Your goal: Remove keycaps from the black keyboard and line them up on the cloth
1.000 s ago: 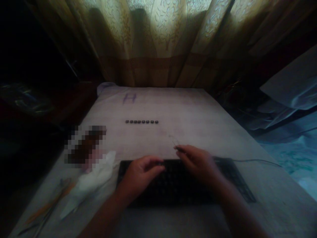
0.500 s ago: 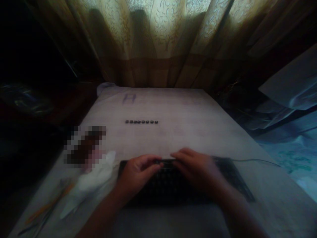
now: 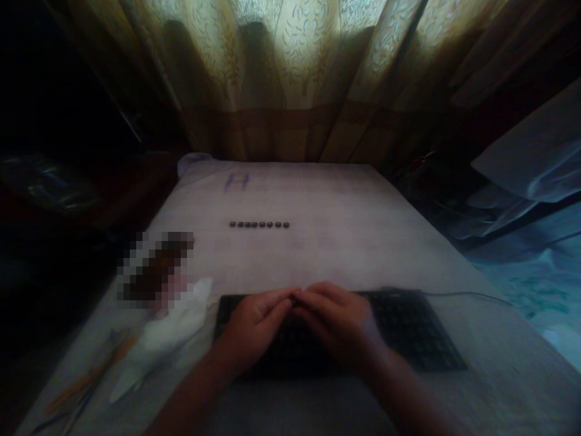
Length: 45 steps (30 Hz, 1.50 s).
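A black keyboard [image 3: 408,330] lies across the near part of the cloth-covered table, partly hidden under both hands. My left hand [image 3: 258,318] is over its left part, thumb and fingers pinched together near the upper edge. Fingertips of my right hand [image 3: 338,312] meet those of the left, also closed. A small dark thing shows between the fingertips, too small to name. Farther back, a row of several small black keycaps [image 3: 262,224] sits on the cloth.
White crumpled cloth or paper [image 3: 175,330] lies at left, beside a blurred-out item [image 3: 158,266]. Nearer is an orange-handled tool [image 3: 91,378] with other thin tools. A cable [image 3: 467,294] runs right from the keyboard. Behind the table [image 3: 345,200] hangs a curtain [image 3: 304,72].
My right hand has moved left, so its fingertips now meet those of my left hand. More of the keyboard's right side shows. The keycap row is unchanged.
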Motion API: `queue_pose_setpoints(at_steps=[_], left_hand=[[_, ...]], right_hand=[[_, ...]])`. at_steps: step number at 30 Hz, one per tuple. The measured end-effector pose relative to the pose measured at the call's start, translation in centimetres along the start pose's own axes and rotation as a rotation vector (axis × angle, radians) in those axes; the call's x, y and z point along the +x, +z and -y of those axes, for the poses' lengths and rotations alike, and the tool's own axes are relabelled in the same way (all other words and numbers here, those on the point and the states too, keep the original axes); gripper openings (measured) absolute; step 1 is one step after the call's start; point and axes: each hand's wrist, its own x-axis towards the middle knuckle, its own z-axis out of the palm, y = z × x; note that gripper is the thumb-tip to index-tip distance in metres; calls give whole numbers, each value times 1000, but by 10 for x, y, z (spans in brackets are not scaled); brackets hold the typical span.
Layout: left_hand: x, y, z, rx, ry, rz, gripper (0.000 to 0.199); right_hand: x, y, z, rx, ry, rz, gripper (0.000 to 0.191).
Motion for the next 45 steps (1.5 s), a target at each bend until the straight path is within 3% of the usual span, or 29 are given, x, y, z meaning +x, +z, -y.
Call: queue_pose_setpoints(at_steps=[7,10,14,17,21,45], left_hand=[[0,-2,1,81,9,-42,32],[3,-13,8,258,-17,-196,38],[11,-35,28,534,22,-361,34],[16,-47,42,593,-13,-398,35],[20,-52,47,615,-81,-368,36],[22,-52,48,636,-133,-355,32]], right_hand=[[12,-7,-1,-36,14,43,20],[36,-11,-29,20,128,49,17],[79,-2,-85,-113,288,106,17],[104,17,-120,-255,353,255,20],[120,38,-143,-302,368,307,22],[134,60,-148,-471,323,422,27]])
